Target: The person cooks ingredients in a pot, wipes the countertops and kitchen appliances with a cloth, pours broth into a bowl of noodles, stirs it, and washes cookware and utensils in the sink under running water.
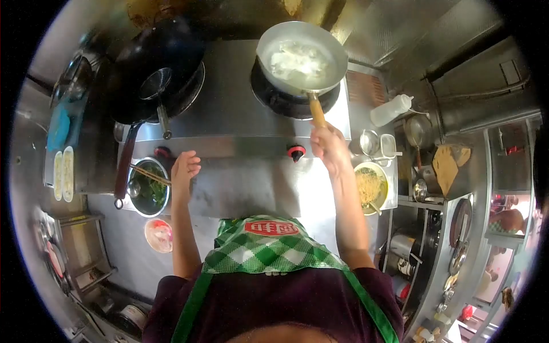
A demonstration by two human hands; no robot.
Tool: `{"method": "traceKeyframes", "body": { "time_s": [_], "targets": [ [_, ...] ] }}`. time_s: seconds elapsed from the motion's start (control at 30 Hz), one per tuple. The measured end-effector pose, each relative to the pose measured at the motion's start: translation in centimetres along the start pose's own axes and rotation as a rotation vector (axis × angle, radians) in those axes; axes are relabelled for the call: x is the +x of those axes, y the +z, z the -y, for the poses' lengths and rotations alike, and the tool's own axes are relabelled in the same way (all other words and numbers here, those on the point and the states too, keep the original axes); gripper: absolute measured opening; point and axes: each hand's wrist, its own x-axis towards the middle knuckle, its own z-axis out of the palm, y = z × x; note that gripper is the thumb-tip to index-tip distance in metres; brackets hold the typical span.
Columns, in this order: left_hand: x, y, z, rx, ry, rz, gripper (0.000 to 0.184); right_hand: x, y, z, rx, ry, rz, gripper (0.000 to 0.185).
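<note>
- silver pot [334, 56]: r. hand [329, 143] gripping its handle [317, 110], 1 o'clock
- l. hand [184, 170] hovering empty, 10 o'clock
- prob. heating liquid [297, 64]; any shift calling for level grip

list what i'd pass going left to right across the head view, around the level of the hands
Two long pale trays → metal bowl of greens → left hand → black knob with red ring → right hand → noodle bowl → brown cardboard

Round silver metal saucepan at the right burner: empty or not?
Not empty. Whitish contents show inside the round silver metal saucepan; too blurred to tell what they are.
</note>
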Motion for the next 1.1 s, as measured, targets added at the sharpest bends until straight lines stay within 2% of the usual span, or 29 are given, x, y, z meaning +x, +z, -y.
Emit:
{"method": "traceKeyframes", "body": {
  "time_s": [0.1, 0.2, 0.37, 0.6, 0.7, 0.9, 1.03, 1.1],
  "targets": [
    [0.7, -0.4, 0.6, -0.022, 0.005, 0.037, 0.036, -1.6, -2.2, 0.6, 0.071, 0.089, 0.051, 0.03],
    [0.1, -0.1, 1.0, 0.018, 0.013, 0.058, 0.037, -0.1, -1.2, 0.0, 0.036, 0.008, -0.015, 0.038],
    [0.2, -0.5, 1.7, 0.036, -0.026, 0.02, 0.035, -1.0, -2.7, 0.6, -0.029, 0.032, 0.013, 0.038],
    [-0.4, -0.4, 2.0, 0.013, 0.024, 0.0, 0.034, 0.1, -3.7, -0.7, -0.116, -0.067, -0.015, 0.039],
    [-0.1, -0.8, 1.7, -0.065, -0.022, -0.054, 0.033, 0.5, -4.0, -1.2, -0.126, -0.096, -0.034, 0.036],
    [-0.2, -0.8, -0.4, -0.037, 0.015, -0.105, 0.032, 1.3, -4.0, -1.6, -0.024, -0.037, -0.003, 0.031],
    [-0.3, -0.9, -0.8, -0.032, -0.001, -0.12, 0.035, 1.5, -3.8, -0.5, -0.044, 0.024, 0.023, 0.035],
    [0.6, -1.3, -0.5, -0.137, 0.005, -0.104, 0.04, 1.9, -3.7, -0.2, -0.032, 0.052, 0.034, 0.033]
  ]
}}
